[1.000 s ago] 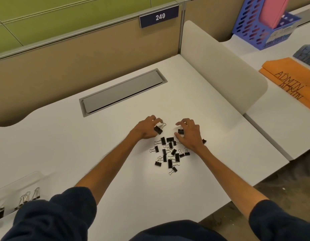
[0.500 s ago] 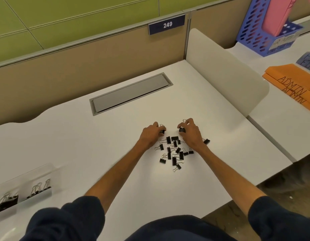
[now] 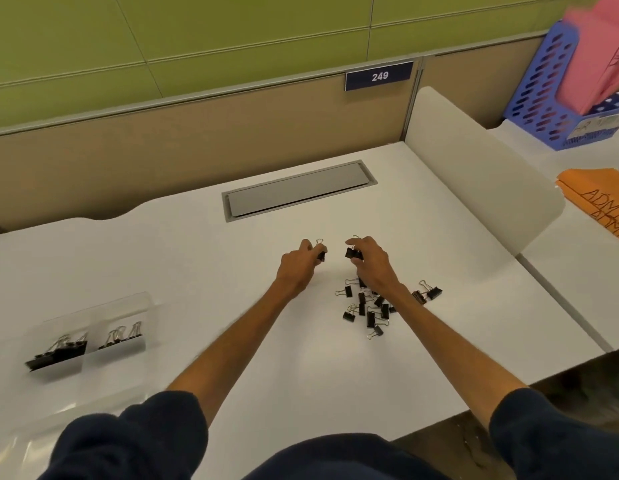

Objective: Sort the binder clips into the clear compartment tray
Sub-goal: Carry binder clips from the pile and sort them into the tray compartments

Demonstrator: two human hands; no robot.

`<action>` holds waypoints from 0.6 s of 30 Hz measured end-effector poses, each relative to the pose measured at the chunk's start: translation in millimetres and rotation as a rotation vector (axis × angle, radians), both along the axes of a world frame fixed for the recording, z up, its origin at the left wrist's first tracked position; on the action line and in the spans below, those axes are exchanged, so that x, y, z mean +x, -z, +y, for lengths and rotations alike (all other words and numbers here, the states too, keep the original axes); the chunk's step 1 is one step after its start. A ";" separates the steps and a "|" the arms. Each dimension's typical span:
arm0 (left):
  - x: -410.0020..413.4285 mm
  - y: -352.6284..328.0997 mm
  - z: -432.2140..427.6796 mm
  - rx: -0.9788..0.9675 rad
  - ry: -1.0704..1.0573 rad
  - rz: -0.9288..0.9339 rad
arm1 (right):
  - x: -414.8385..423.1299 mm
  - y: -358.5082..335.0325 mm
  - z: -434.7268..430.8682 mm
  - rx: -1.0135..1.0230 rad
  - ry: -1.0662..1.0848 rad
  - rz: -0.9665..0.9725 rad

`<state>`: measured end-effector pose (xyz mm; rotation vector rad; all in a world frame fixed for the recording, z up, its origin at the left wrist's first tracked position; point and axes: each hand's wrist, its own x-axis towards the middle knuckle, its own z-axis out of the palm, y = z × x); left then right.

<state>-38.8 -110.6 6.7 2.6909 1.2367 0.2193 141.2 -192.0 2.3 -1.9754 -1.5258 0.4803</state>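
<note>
Several small black binder clips (image 3: 368,306) lie in a loose pile on the white desk, partly under my right forearm. Two more clips (image 3: 427,293) lie just right of that arm. My left hand (image 3: 299,268) is raised beyond the pile, pinching one black binder clip (image 3: 321,252) at its fingertips. My right hand (image 3: 372,263) pinches another black clip (image 3: 351,252) beside it. The clear compartment tray (image 3: 128,303) stands at the left, with larger clips in one compartment and smaller clips in the one beside it.
A grey cable hatch (image 3: 297,190) is set into the white desk (image 3: 197,271) behind my hands. A white divider panel (image 3: 474,168) stands at the right. Beyond it are orange folders (image 3: 599,199) and a blue file basket (image 3: 557,91).
Both hands closed on one clip each at the pile's far edge and lifted them off the desk. The view shifted, bringing the tray further into sight at the left.
</note>
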 end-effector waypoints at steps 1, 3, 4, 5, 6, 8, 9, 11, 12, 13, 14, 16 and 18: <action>-8.7 -2.0 0.1 0.000 -0.016 0.003 | -7.4 -1.2 3.5 0.003 -0.011 -0.005; -27.5 -4.5 1.0 -0.001 -0.048 0.004 | -24.8 -3.3 11.0 0.009 -0.043 -0.014; -37.4 -5.5 1.6 -0.003 -0.064 0.000 | -34.6 -4.5 14.7 0.013 -0.058 -0.015; -47.6 -6.7 2.6 -0.001 -0.080 -0.005 | -44.6 -5.8 18.5 0.020 -0.073 -0.014; -57.5 -7.9 3.8 0.000 -0.095 -0.011 | -54.5 -6.8 22.4 0.027 -0.087 -0.013; -78.1 -11.0 6.6 0.004 -0.125 -0.016 | -75.2 -8.9 29.9 0.036 -0.121 -0.016; -88.7 -12.6 8.1 0.006 -0.140 -0.017 | -85.5 -9.6 33.7 0.040 -0.136 -0.018; -109.6 -16.8 11.0 0.006 -0.174 -0.023 | -105.2 -12.1 41.8 0.049 -0.158 -0.031; -120.4 -18.5 12.8 0.008 -0.191 -0.022 | -114.7 -13.1 46.1 0.055 -0.170 -0.044; -131.4 -20.0 14.3 0.010 -0.212 -0.020 | -124.2 -14.4 50.4 0.062 -0.182 -0.056; -142.3 -21.2 15.8 0.010 -0.235 -0.018 | -133.5 -15.7 54.5 0.070 -0.195 -0.065; -164.0 -23.7 18.1 0.014 -0.278 -0.022 | -152.4 -18.4 62.9 0.088 -0.230 -0.075; -185.1 -26.1 19.4 0.019 -0.315 -0.032 | -171.9 -21.7 70.3 0.107 -0.275 -0.075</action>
